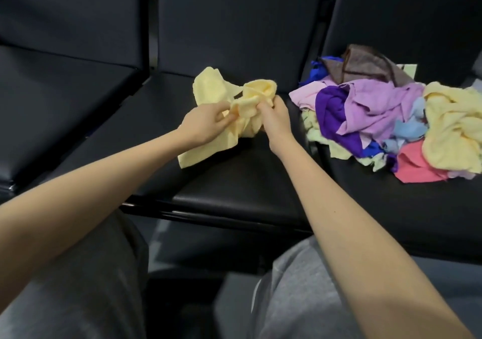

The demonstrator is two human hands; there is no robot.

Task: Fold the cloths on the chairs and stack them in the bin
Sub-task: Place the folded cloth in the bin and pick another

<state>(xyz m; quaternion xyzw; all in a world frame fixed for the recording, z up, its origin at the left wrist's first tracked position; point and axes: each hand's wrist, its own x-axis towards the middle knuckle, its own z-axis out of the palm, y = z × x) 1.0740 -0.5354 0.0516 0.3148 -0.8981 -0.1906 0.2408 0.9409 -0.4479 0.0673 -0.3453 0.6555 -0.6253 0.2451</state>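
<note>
My left hand and right hand both pinch the crumpled yellow cloth, I'm guessing to find its corners; the pile sits right of my fingers.

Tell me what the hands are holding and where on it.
One pale yellow cloth: the left hand and the right hand each pinch its bunched middle, close together, over the middle chair seat.

The setting resembles a waiting area or office lobby. Three black leatherette padded seats stand side by side in a joined row, each with a matching black padded backrest, above a grey floor.
</note>
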